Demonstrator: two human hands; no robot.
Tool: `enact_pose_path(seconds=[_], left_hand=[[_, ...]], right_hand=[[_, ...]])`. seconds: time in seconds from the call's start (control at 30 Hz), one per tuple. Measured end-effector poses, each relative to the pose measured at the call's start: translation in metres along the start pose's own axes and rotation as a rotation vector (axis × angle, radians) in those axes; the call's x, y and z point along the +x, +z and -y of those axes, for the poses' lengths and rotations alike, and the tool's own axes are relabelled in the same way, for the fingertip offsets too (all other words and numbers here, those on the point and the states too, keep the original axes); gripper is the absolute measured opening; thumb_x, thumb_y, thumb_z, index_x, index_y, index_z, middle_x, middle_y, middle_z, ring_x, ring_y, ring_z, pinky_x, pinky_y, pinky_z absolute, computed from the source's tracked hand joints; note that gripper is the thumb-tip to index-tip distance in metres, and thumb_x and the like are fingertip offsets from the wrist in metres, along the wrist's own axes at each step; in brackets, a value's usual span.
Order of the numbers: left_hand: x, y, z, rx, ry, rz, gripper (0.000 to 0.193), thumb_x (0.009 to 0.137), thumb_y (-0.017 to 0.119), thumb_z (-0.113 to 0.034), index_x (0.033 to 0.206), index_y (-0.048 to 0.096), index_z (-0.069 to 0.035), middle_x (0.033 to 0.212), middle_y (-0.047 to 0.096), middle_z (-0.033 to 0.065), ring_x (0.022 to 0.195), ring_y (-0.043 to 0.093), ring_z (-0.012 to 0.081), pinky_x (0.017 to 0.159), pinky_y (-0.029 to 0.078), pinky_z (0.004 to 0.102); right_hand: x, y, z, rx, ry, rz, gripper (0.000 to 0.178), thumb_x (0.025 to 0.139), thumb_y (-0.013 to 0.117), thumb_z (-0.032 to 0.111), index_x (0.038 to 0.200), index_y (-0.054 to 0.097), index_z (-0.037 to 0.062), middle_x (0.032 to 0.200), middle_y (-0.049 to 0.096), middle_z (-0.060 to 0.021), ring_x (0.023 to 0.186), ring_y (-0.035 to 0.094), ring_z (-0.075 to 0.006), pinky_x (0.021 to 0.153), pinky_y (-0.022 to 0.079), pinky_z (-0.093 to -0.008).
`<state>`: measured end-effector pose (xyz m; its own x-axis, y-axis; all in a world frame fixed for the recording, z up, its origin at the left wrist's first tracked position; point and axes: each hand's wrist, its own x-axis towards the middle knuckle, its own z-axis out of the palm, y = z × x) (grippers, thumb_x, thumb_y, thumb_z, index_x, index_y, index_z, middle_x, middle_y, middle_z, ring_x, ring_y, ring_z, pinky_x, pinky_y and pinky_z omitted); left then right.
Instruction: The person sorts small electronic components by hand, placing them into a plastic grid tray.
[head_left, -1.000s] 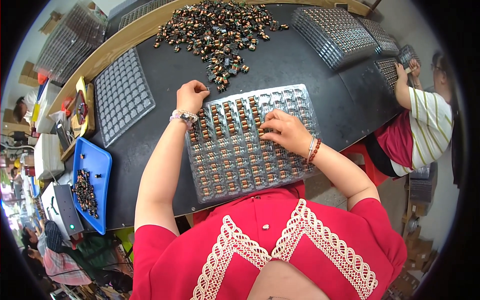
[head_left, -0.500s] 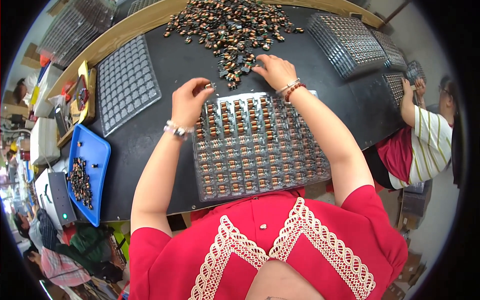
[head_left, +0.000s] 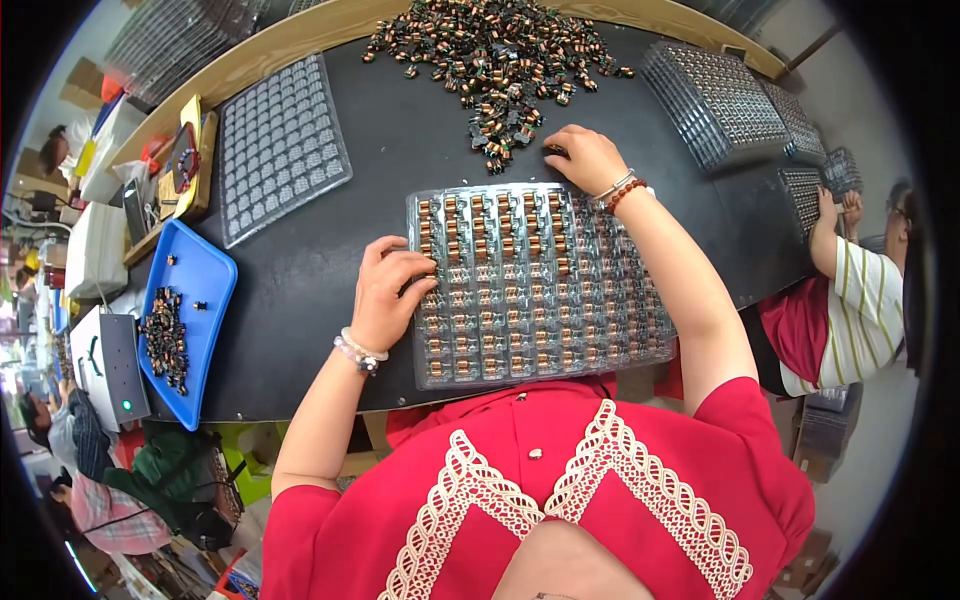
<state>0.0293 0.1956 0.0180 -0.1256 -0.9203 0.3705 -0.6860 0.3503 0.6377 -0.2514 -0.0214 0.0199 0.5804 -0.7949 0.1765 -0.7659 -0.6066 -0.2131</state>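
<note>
A clear plastic tray (head_left: 640,352) lies in front of me, its upper left rows bearing small copper-wound coils (head_left: 481,225). At its left edge, my left hand (head_left: 385,295) pinches a coil over a pocket; the fingertips mostly cover it. My right hand (head_left: 590,162) is just beyond the tray's far edge, thumb and fingers closed round a small dark coil part (head_left: 556,150), partly hidden. A large heap of loose coils (head_left: 500,60) spreads over the black table (head_left: 300,300), its near tip left of my right hand.
A coil-free clear tray (head_left: 285,150) lies far left. Nearer stands a blue tray (head_left: 222,285) with loose coils. Stacked trays (head_left: 715,105) stand far right, beside a co-worker (head_left: 850,290) handling a tray. A wooden rim (head_left: 330,38) borders the table's far side.
My left hand has come down from above the tray's far left corner to its left edge, with a coil. My right hand has drawn slightly away from the heap, to the right.
</note>
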Motion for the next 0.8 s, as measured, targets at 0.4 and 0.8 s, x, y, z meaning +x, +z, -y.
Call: enact_pose_path(seconds=[0.4, 0.8], left_hand=[[0.055, -0.007, -0.006, 0.136, -0.031, 0.060, 0.013, 0.078, 0.067, -0.016, 0.084, 0.069, -0.005, 0.103, 0.061, 0.0096, 0.107, 0.051, 0.0311, 0.092, 0.042, 0.0406], [0.183, 0.082, 0.038, 0.225, -0.330, 0.087, 0.029, 0.080, 0.065, -0.019, 0.108, 0.065, -0.010, 0.095, 0.068, 0.0129, 0.094, 0.063, 0.0317, 0.084, 0.049, 0.0416]], right_hand=[[0.006, -0.003, 0.006, -0.171, 0.156, -0.070, 0.012, 0.078, 0.065, 0.025, 0.081, 0.066, 0.0129, 0.084, 0.067, -0.0075, 0.084, 0.064, -0.0277, 0.071, 0.051, -0.0407], [-0.093, -0.040, 0.063, 0.303, -0.141, -0.142, 0.015, 0.076, 0.071, 0.015, 0.088, 0.064, 0.0084, 0.080, 0.064, -0.0054, 0.075, 0.061, -0.0238, 0.066, 0.050, -0.0346]])
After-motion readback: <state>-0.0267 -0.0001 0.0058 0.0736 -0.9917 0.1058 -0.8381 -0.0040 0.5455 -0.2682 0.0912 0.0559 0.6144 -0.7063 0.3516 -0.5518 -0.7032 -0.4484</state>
